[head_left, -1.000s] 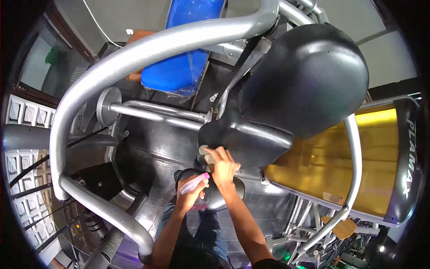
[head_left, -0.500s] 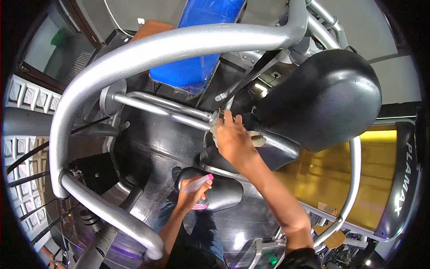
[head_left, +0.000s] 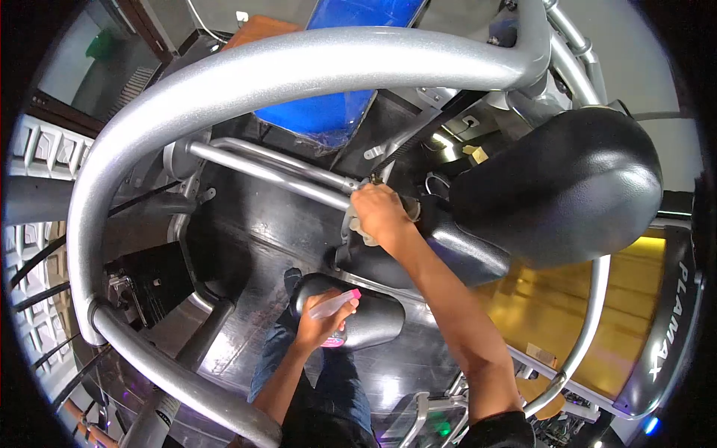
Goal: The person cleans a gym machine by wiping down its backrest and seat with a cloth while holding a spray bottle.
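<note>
We look down on a dark floor (head_left: 269,228) in a gym, where a thick silver frame (head_left: 299,63) arches across, hiding part of a blue pad (head_left: 317,118). A black backrest (head_left: 564,187) rises above the seat (head_left: 467,254). Our right hand (head_left: 381,213), arm outstretched, clutches a pale cloth (head_left: 364,233) at the seat's end; our left hand (head_left: 317,325) grips a spray bottle (head_left: 332,305) over a smaller pad (head_left: 379,321).

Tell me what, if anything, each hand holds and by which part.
Left hand: a spray bottle, just below its spray head. Right hand: pale cloth bunched beneath; exact hold hidden.
</note>
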